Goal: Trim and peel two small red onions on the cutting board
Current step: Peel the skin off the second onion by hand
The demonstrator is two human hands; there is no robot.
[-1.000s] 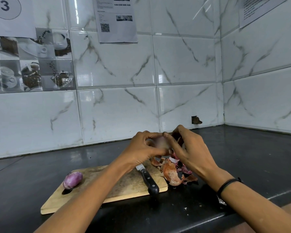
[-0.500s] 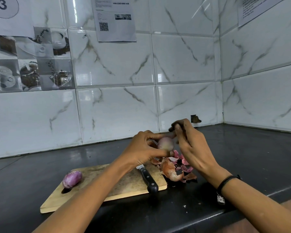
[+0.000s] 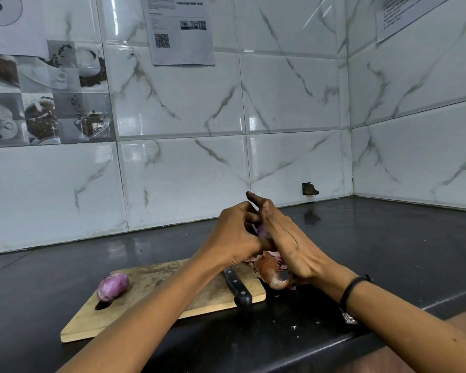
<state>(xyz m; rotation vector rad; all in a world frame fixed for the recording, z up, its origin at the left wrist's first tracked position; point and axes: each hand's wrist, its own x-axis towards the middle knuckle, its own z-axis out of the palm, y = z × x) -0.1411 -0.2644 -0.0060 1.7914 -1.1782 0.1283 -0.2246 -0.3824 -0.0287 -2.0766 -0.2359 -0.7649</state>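
Across the back and right, a white tiled wall (image 3: 293, 109) with grey veining, meeting in a corner at the right. Taped high on it, a printed sheet (image 3: 180, 30) with a square code, and at the far left a picture tile (image 3: 46, 95) of coffee cups. Below, a glossy black bench (image 3: 388, 251) running along both walls.

Near the bench's front edge, a wooden cutting board (image 3: 156, 297), set at a slant with its left corner nearest the camera.

Raised above the board's far right corner, both hands, pressed close together. Left hand (image 3: 234, 238) with fingers curled, gripping the first onion (image 3: 262, 231). Right hand (image 3: 288, 246) back to the camera, laid against the same onion, fingers reaching up past it and thumb out of sight; cannot tell whether pinching or only touching. Only a small purple patch of that onion visible in the gap between the hands.

On the board's right end, a black-handled knife (image 3: 238, 288), handle pointing to the near edge, blade hidden under the left wrist. Just beside it, at the board's right edge, a heap of peels (image 3: 271, 270), orange-brown and pink, under the right hand.

On the board's left end, well apart from the hands, the second onion (image 3: 112, 286), purple, on its side.

Round the right wrist, a black band (image 3: 351, 290).
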